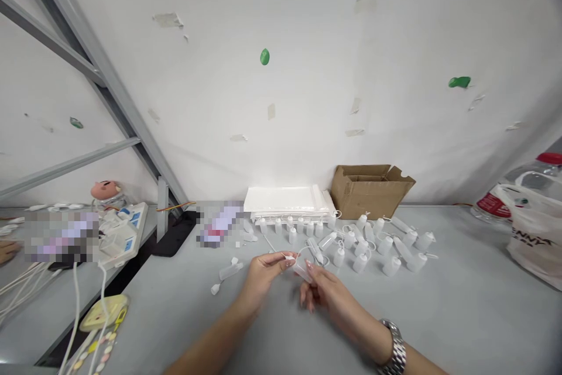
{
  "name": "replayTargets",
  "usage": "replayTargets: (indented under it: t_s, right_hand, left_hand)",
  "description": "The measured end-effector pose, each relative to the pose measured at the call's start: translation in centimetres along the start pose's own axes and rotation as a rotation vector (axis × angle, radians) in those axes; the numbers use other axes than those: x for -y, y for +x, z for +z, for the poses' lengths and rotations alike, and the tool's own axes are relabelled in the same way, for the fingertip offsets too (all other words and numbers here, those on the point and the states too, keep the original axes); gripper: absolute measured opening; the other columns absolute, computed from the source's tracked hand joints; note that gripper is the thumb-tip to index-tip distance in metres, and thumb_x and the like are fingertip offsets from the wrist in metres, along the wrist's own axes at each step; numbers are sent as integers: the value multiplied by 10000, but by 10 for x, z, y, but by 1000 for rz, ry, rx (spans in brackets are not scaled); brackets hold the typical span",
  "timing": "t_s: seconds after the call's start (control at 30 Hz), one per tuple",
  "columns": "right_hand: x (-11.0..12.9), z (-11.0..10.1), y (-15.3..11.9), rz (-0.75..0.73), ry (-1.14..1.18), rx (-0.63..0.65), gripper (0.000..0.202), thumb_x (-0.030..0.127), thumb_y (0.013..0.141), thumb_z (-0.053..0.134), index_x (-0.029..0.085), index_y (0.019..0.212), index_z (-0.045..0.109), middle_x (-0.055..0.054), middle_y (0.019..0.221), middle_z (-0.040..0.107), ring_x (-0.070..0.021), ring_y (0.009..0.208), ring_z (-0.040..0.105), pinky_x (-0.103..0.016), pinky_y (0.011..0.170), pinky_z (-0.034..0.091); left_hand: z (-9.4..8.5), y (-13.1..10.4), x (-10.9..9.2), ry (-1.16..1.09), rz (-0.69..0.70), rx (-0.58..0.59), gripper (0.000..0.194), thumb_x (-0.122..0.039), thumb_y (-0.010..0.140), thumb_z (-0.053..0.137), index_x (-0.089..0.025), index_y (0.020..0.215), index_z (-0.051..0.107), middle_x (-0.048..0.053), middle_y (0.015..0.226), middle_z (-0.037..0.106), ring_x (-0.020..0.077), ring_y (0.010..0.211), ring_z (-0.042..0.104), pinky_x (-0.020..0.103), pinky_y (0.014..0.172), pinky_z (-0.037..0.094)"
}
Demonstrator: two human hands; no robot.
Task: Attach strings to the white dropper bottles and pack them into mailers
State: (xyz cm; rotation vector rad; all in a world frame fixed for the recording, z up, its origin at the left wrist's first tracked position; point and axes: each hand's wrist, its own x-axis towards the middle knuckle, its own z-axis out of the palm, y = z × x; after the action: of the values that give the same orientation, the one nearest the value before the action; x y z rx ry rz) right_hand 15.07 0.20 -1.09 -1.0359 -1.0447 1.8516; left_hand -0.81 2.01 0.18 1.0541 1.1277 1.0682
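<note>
Near the middle of the grey table [175, 316], my left hand [264, 272] pinches the small white cap [289, 258] of a bottle. My right hand [322, 287], with a metal watch at the wrist, holds the translucent bottle body [302, 271] between thumb and fingers. A thin loop strap arches above the bottle. Many similar small white bottles [391, 265] stand or lie behind and to the right of my hands. To the left, a bottle [228, 271] lies on its side with its cap off.
An open cardboard box [366, 196] and a stack of white packets [285, 202] stand against the wall. On the right are a plastic bag [533, 240] and a large bottle with a red cap. A power strip [125, 237] with cables lies at the left.
</note>
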Motion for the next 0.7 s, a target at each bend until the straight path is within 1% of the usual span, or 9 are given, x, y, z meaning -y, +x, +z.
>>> replayTargets:
  t_s: [0.1,0.2,0.27,0.37,0.43,0.5,0.6,0.67,0.7]
  right_hand:
    - [-3,-1,5,-69,-127,-65,520,633,591,665,173,782,515,39,525,587,-93,411,474,-232,468,333]
    - [-5,-2,5,-84,-129,-80,509,643,588,658,180,702,480,38,505,574,-91,412,465,-236,475,333]
    - [-4,-3,3,-34,-49,-28,484,629,629,640,171,683,493,37,486,559,-86,412,459,-229,472,322]
    - [-2,-2,-1,108,126,121,514,655,719,528,144,654,532,31,428,518,-74,374,425,-224,451,294]
    - [-2,-1,-2,148,166,146,556,681,740,468,138,644,539,18,424,522,-75,367,426,-224,449,294]
    - [-3,-1,0,102,108,64,532,678,708,517,148,669,531,10,478,566,-82,397,460,-225,465,314]
    - [-4,-1,4,-45,-62,-88,505,630,567,685,171,696,520,33,510,578,-99,433,482,-239,494,343]
    - [-2,-2,4,-101,-131,-112,487,583,522,740,175,680,525,45,496,560,-105,448,475,-246,507,347]
    - [-1,-2,3,-104,-128,-98,460,560,539,744,173,664,528,43,497,555,-102,452,466,-245,509,339]
  left_hand:
    - [0,0,2,-9,-13,-38,266,-375,635,722,-177,811,742,68,938,723,279,986,596,378,918,403]
    - [1,0,2,-25,-20,-40,253,-368,615,734,-183,787,745,74,1004,706,282,1026,580,371,934,396]
    - [2,-1,1,-10,2,-48,225,-362,599,744,-185,738,746,79,1013,701,282,1031,577,363,935,398]
    - [3,-2,-1,16,49,-79,201,-358,582,752,-183,681,741,86,963,709,282,997,591,365,916,410]
    - [4,-2,-1,20,47,-95,205,-357,583,750,-179,683,739,88,952,713,284,987,595,374,912,412]
    - [4,-2,-1,11,20,-104,224,-363,585,746,-174,705,740,90,958,714,290,990,597,385,916,409]
    - [4,-2,0,-5,-11,-110,235,-361,582,743,-169,718,738,90,952,718,290,990,600,383,922,407]
    - [3,-3,0,-1,-1,-93,218,-353,591,735,-174,717,736,85,948,719,286,989,600,375,917,410]
    - [3,-3,0,10,13,-79,205,-345,598,729,-178,716,735,81,946,718,283,985,600,370,911,414]
